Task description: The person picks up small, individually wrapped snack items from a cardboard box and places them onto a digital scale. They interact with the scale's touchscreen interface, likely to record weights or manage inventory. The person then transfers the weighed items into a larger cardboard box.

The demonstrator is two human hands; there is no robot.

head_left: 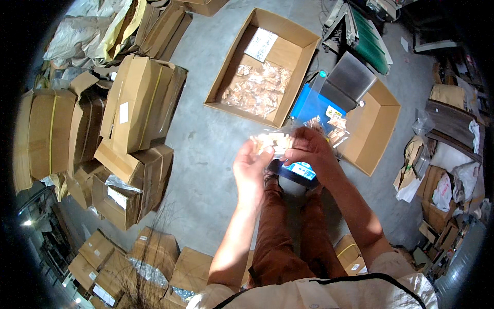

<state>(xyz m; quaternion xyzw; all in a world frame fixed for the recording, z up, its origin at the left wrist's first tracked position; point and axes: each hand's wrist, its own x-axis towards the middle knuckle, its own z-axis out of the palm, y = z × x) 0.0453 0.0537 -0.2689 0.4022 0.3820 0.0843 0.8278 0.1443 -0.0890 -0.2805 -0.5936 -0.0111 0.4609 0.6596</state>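
Note:
In front of my body, a clear plastic bag (272, 141) of small pale, wooden-looking pieces is held between both hands. My left hand (249, 167) grips its left side, thumb across the front. At the bag's right end, my right hand (310, 153) pinches the plastic with bent fingers. Just beyond the right hand, more small pale pieces (337, 130) lie close to the blue machine (311, 103); what they rest on is partly hidden. A dark blue base with a light blue label (301, 169) shows below my hands.
An open carton (218, 85) on the grey floor holds many similar bags and a printed sheet (261, 44). Another open carton (378, 126) stands right of the machine's metal chute (347, 80). Stacked cartons (139, 98) fill the left; a green conveyor (368, 44) is at far right.

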